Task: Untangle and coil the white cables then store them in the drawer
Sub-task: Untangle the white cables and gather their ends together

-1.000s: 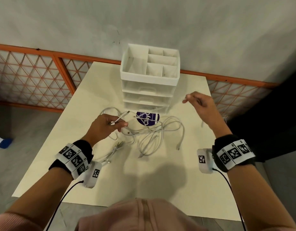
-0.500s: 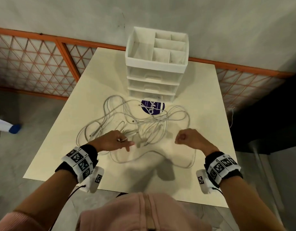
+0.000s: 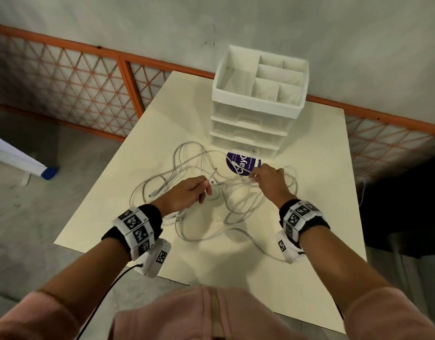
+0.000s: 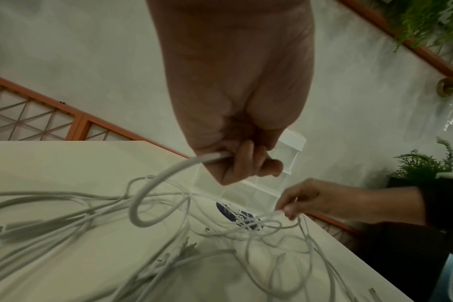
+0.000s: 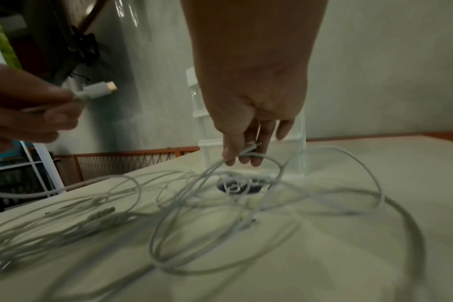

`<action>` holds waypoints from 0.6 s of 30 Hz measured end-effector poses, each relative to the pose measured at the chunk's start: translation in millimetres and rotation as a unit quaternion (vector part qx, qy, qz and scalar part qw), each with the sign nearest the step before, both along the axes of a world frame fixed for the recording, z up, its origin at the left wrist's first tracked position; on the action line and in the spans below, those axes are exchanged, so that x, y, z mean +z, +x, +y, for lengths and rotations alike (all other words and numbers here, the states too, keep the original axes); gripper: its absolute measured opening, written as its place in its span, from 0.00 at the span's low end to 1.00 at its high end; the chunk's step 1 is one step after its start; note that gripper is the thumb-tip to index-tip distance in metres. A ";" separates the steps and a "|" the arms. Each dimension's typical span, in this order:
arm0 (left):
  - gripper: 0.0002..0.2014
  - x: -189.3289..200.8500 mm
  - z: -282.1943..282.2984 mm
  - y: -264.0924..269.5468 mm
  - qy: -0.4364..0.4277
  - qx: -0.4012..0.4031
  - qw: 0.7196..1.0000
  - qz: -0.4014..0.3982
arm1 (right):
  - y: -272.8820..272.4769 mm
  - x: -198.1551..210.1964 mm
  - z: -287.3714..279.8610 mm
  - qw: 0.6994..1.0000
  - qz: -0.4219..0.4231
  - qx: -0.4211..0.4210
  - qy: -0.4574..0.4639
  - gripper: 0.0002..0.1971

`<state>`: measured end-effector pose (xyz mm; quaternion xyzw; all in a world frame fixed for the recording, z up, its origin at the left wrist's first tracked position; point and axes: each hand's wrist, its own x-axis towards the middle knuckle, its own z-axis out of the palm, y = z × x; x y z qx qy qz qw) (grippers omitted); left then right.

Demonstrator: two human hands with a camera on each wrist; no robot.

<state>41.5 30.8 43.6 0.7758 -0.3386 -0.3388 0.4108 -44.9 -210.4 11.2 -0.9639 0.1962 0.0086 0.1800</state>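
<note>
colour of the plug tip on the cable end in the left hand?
Gold tip on a white plug, pinched by the left hand. Clearest in the right wrist view.

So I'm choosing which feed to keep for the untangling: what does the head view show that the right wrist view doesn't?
Only the head view shows the drawer unit's divided top tray, all three drawers shut, and the whole table.

Only the right wrist view shows the gold-tipped plug jutting from the left hand, and the right hand's fingers pinching a cable loop.

Both show the white cables tangled by the purple sticker.
</note>
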 end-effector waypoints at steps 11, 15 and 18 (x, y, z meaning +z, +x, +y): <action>0.12 4.1 -50.1 0.5 -0.142 0.093 0.985 -0.014 | 1.9 83.1 -6.8 0.970 -0.228 0.080 0.003 0.11; 0.12 11.9 -65.4 -2.4 -0.184 0.104 0.977 -0.019 | -0.8 104.2 -2.7 0.948 -0.276 0.043 0.155 0.13; 0.13 15.9 -73.8 -4.8 -0.202 0.084 0.976 -0.013 | -0.9 122.6 7.9 0.903 -0.268 0.008 0.336 0.18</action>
